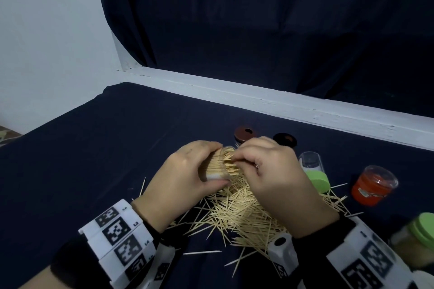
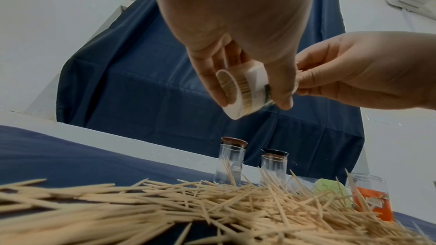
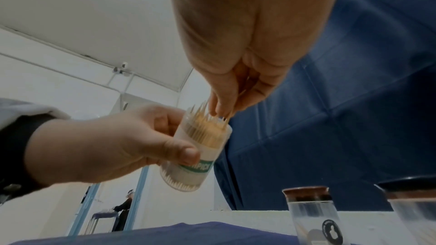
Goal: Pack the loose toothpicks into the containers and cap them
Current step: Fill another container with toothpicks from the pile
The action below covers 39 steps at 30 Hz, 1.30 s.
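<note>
Surface: dark navy cloth (image 1: 98,148) covers the table, with a white ledge (image 1: 281,101) and a navy curtain behind.
Left hand: the left hand (image 1: 185,171) has fingers and thumb curled round a clear plastic toothpick container with a white label band (image 3: 200,148), held tilted above the heap and nearly full.
Centre heap: loose pale wooden toothpicks (image 1: 242,213) lie scattered on the cloth beneath both hands.
Right hand: the right hand (image 1: 270,171) pinches a small bunch of toothpicks at the container's mouth, fingertips (image 3: 217,107) touching the protruding points.
Far side: two clear tubes with brown caps (image 2: 232,161) stand just behind the heap.
Right side: a green cap (image 1: 318,179), an orange-based clear jar (image 1: 372,185) and a green-lidded jar (image 1: 418,234) sit near the heap.
Risk: the container looks crowded; forcing in more could jam, snap or spill them from the tilted mouth.
Room: open cloth lies to the left; the right side is crowded with jars.
</note>
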Motion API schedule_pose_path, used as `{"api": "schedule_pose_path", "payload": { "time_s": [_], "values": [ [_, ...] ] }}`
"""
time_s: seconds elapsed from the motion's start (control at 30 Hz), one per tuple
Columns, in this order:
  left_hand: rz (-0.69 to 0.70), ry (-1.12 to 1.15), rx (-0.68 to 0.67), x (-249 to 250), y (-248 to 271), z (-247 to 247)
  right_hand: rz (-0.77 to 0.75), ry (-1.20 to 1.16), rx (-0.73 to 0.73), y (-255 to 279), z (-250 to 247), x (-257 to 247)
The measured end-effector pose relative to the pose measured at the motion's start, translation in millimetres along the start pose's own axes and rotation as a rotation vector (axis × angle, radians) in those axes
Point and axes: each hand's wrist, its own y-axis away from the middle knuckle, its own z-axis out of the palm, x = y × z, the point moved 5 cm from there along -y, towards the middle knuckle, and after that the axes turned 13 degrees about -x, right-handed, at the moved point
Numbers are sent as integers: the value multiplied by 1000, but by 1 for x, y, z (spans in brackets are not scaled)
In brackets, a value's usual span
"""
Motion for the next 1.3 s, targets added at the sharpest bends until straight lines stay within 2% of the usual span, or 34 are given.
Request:
{"api": "schedule_pose_path", "payload": {
  "time_s": [0.13,0.3,0.47,0.63,0.8,1.0,1.3],
  "values": [
    [10,10,14,1,0,-1,22,-222,43,1,-6,-1],
    [-2,6,49,-3,0,-4,-1,-294,134,6,-13,-2],
    [16,20,55,0,1,-4,-21,-207,161,7,-8,-3],
    [54,16,65,4,1,-4,-30,-265,87,5,0,-8],
    [47,-25,85,4,1,-6,-1,-318,157,8,-11,-9],
    [93,-36,120,10,2,-6,-58,-244,131,6,-3,-10],
    [90,-28,134,9,2,-8,-44,-242,173,6,-11,-7]
  ]
}}
